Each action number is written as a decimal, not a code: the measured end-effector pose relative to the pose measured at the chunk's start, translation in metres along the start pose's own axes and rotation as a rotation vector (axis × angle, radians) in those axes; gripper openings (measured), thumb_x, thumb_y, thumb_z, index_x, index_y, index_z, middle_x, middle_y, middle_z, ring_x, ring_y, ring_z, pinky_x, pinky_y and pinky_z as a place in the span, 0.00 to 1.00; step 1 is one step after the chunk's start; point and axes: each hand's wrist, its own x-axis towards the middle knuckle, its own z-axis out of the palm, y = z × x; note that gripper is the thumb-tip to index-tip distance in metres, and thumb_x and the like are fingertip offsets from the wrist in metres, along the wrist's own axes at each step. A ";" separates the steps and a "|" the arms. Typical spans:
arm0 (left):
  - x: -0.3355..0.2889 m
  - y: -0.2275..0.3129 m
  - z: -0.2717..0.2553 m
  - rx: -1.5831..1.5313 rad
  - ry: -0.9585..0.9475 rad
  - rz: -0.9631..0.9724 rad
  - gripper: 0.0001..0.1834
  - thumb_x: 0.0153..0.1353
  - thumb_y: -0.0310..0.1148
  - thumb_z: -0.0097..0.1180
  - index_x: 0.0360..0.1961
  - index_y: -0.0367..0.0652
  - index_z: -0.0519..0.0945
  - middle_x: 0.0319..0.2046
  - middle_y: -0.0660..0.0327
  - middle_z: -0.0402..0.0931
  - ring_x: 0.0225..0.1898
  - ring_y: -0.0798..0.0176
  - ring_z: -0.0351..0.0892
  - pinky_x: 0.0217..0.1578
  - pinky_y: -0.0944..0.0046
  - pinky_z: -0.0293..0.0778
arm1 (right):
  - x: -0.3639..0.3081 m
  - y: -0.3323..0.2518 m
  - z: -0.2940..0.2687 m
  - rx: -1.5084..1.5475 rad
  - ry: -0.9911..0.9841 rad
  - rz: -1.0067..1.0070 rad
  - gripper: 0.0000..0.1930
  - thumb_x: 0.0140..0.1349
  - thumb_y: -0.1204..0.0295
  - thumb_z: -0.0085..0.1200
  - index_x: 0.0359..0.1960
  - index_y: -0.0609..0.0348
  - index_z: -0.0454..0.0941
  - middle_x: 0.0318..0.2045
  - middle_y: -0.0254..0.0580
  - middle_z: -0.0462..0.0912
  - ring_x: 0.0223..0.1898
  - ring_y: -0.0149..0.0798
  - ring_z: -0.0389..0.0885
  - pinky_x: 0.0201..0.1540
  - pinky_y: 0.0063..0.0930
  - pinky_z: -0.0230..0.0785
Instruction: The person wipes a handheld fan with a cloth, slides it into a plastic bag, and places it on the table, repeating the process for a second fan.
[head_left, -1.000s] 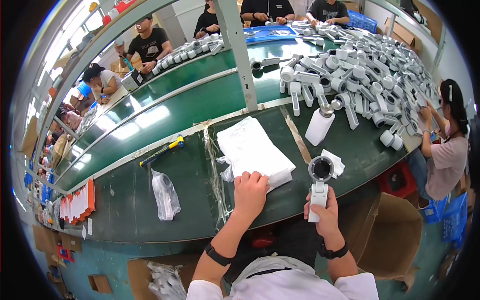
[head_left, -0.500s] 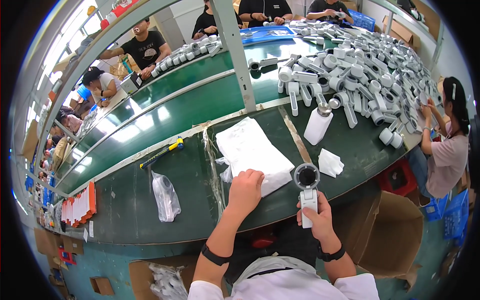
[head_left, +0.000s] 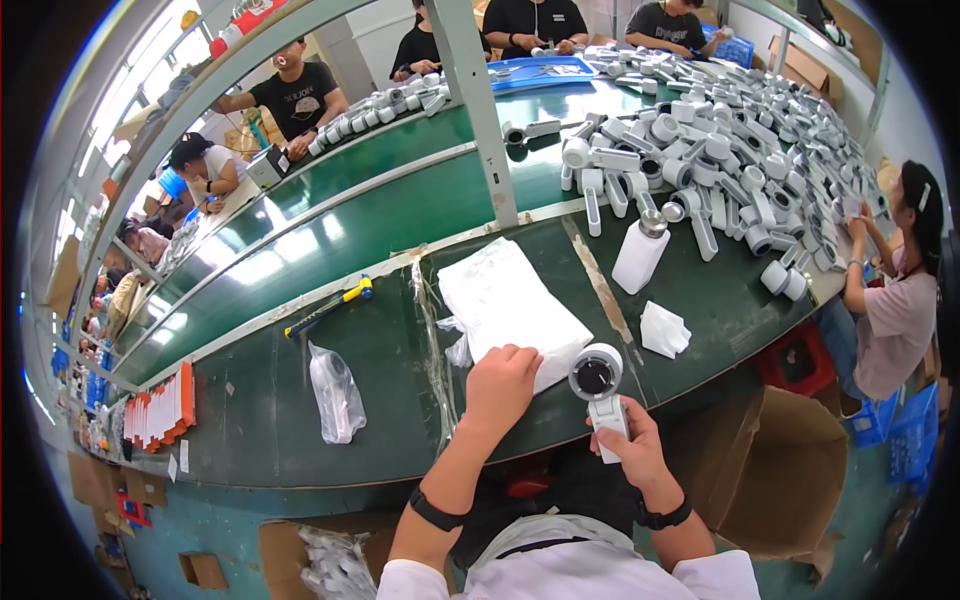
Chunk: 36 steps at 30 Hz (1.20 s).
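Note:
My right hand (head_left: pixel 632 445) is closed around the handle of a white-grey handheld device (head_left: pixel 597 376). Its round ring head has a dark centre and faces up, tilted above the table's near edge. On the near left corner of a stack of thin white sheets (head_left: pixel 515 305) rests my left hand (head_left: pixel 503 388), its fingers curled together at the edge; the thumb side is partly hidden. Right of the stack stands a white bottle (head_left: pixel 640 252) with a metal top. Nearer to me lies a crumpled white wipe (head_left: pixel 664 330).
A large heap of similar white-grey devices (head_left: pixel 720 160) covers the far right. To the left lie a yellow-and-black hammer (head_left: pixel 330 306) and a clear bagged item (head_left: pixel 337 395). An open cardboard box (head_left: pixel 780 480) stands below the edge at right. Co-workers sit around.
The device in my right hand has turned, its ring head tipping and shifting slightly left to show its side. My left hand has barely moved on the stack. The view has shifted slightly.

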 end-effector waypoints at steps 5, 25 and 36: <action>0.000 0.001 0.003 -0.766 -0.050 -0.515 0.07 0.64 0.28 0.54 0.38 0.36 0.80 0.29 0.62 0.80 0.29 0.68 0.79 0.29 0.67 0.73 | -0.003 0.001 -0.002 0.029 -0.044 0.032 0.22 0.56 0.81 0.54 0.54 0.62 0.69 0.40 0.45 0.81 0.28 0.34 0.80 0.31 0.27 0.73; -0.003 0.014 -0.021 -1.043 -0.209 -0.675 0.08 0.64 0.30 0.58 0.41 0.36 0.81 0.26 0.65 0.79 0.25 0.75 0.74 0.27 0.73 0.70 | 0.015 -0.026 0.002 -0.387 -0.339 0.147 0.44 0.59 0.74 0.59 0.73 0.53 0.43 0.28 0.37 0.80 0.25 0.25 0.75 0.29 0.20 0.69; -0.017 0.006 -0.035 -0.871 -0.125 -0.463 0.06 0.63 0.28 0.57 0.38 0.37 0.81 0.29 0.64 0.78 0.29 0.71 0.75 0.32 0.72 0.72 | 0.027 -0.031 0.012 -0.667 -0.281 0.118 0.31 0.61 0.62 0.57 0.66 0.46 0.64 0.44 0.48 0.82 0.45 0.37 0.80 0.51 0.27 0.68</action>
